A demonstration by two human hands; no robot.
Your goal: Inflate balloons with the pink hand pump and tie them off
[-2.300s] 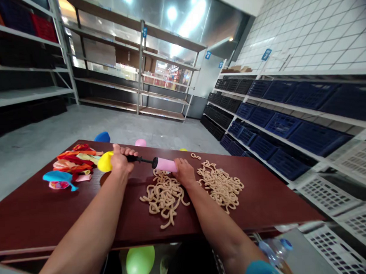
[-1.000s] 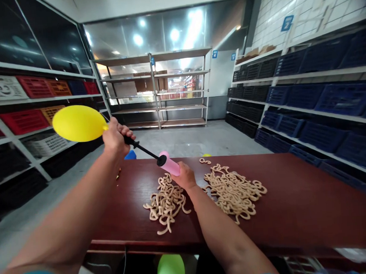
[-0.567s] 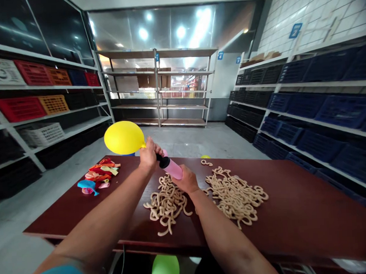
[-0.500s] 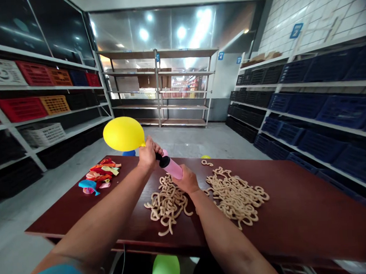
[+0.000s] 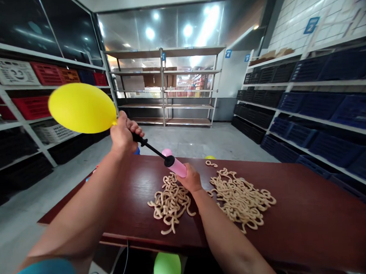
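Observation:
A yellow balloon [image 5: 82,108], swollen with air, points up and left from my left hand [image 5: 122,134]. That hand is closed around the balloon's neck and the black handle end of a hand balloon pump [image 5: 178,167]. The pump's thin black rod is drawn out between handle and barrel. My right hand [image 5: 190,178] wraps the lower part of the pink barrel, above the table. Below it lies a heap of beige curled pieces [image 5: 170,204], with a larger heap of beige curled pieces [image 5: 241,197] to the right.
The dark red table [image 5: 298,204] spans the front. A green balloon [image 5: 167,269] sits under its near edge. A pink balloon [image 5: 166,152] and a yellow balloon [image 5: 210,157] show past the far edge. Shelves with crates [image 5: 313,133] line both sides; a metal rack [image 5: 188,121] stands at the back.
My left hand has moved up and left, away from the right hand, pulling the pump's rod out of the barrel. The yellow balloon moved with it and looks larger. My right hand has barely moved.

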